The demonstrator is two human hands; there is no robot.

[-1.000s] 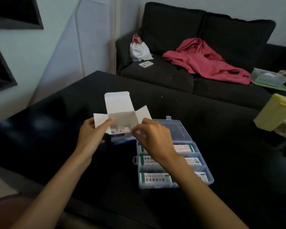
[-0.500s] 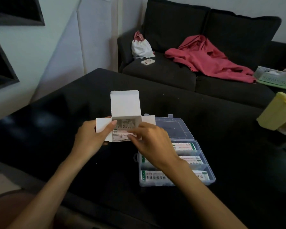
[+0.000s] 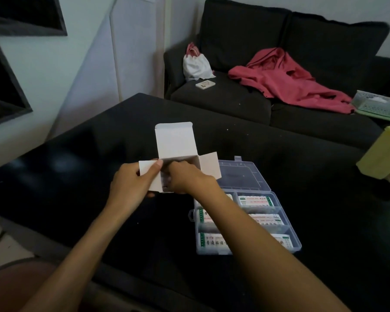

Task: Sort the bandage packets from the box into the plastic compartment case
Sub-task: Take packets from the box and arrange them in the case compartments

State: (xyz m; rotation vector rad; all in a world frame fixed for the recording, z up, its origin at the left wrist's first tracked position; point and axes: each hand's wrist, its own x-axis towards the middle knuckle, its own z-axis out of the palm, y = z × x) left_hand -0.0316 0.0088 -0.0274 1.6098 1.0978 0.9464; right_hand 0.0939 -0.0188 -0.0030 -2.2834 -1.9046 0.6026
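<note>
A white cardboard box (image 3: 178, 143) with its flaps spread open is held above the black table, its opening turned toward me. My left hand (image 3: 131, 183) grips its left side, thumb on the left flap. The fingers of my right hand (image 3: 185, 176) reach inside the box; whatever they touch is hidden. To the right lies the clear plastic compartment case (image 3: 289, 224) with its lid folded back. White bandage packets (image 3: 253, 200) with green print fill its compartments, partly covered by my right forearm.
The black table (image 3: 77, 188) runs to a dark sofa (image 3: 234, 102) behind it. On the sofa lie a red garment (image 3: 286, 79), a white pouch (image 3: 196, 65) and a phone (image 3: 205, 84). A yellow container (image 3: 383, 154) stands at the table's right edge.
The box has tilted up so that its opening faces me. My right hand's fingers have gone from the box's mouth deeper into it, hiding the packets that showed there earlier.
</note>
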